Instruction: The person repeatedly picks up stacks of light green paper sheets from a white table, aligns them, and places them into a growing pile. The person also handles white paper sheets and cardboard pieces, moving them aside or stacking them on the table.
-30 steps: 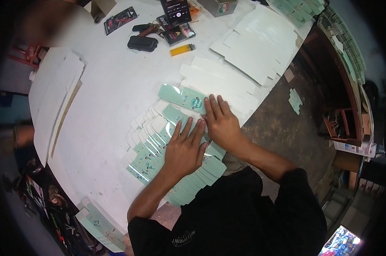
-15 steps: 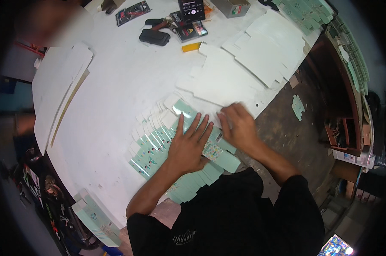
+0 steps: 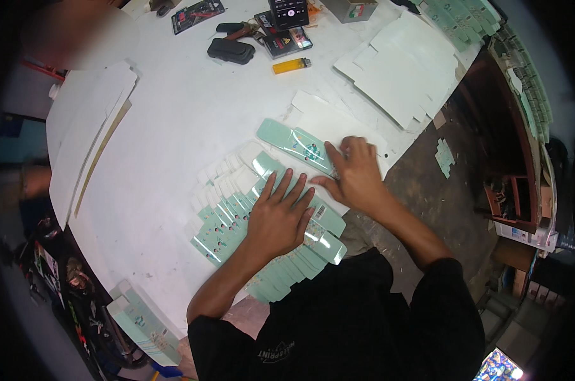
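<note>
My left hand (image 3: 278,216) lies flat with its fingers spread over a fanned stack of mint-green printed carton blanks (image 3: 220,225) at the table's front edge. Just to the right, my right hand (image 3: 358,174) is bent around the end of another carton blank (image 3: 294,142), thumb on its near side and index finger on its far side. That blank shows a green printed panel turned upward, next to white board (image 3: 335,114). The right fingertips are slightly blurred.
Flat white blanks (image 3: 398,73) lie at the far right. A yellow lighter (image 3: 292,65), black pouch (image 3: 231,51) and phone (image 3: 288,14) are at the back. Large white sheets (image 3: 87,127) rest at left. A green carton bundle (image 3: 144,327) stands at lower left.
A blank beside the stack now shows a green panel face up where white board showed. My right hand has shifted slightly up, its thumb spread wider. My left hand stays nearly in place.
</note>
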The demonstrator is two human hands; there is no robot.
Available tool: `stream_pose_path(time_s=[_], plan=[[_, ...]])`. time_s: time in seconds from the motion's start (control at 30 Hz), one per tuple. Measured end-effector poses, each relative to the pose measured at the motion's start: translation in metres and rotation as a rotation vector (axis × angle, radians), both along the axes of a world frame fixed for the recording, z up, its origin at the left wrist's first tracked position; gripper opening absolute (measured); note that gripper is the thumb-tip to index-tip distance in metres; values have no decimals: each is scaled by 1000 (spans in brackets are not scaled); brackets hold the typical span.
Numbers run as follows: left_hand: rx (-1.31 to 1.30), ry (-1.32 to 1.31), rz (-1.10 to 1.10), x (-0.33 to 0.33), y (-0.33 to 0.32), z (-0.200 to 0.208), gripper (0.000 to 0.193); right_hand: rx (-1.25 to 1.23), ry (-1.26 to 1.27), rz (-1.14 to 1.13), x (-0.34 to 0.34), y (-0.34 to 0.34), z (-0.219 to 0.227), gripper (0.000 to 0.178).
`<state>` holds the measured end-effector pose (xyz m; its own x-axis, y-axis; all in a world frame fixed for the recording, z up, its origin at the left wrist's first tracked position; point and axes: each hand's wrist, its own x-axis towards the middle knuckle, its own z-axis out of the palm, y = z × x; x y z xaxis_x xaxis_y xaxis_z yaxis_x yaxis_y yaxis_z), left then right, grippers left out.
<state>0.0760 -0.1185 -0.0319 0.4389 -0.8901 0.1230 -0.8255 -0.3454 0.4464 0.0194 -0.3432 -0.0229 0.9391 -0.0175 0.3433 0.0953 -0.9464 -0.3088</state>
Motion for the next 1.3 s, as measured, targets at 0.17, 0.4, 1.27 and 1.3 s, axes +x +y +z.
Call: stream_pose_path(time_s=[0.17, 0.4, 1.27, 1.3], plan=[[-27, 2, 65, -2, -8, 11, 66, 424, 77, -74, 4, 6, 6, 36], [174, 99, -151, 3, -11, 18, 105, 272, 243, -115, 16, -39, -2, 46], [92, 66, -116, -1, -15, 25, 90, -132, -98, -208, -8, -45, -18, 54], [76, 77, -118, -2, -17, 24, 88, -43, -67, -215, -13, -58, -38, 57]])
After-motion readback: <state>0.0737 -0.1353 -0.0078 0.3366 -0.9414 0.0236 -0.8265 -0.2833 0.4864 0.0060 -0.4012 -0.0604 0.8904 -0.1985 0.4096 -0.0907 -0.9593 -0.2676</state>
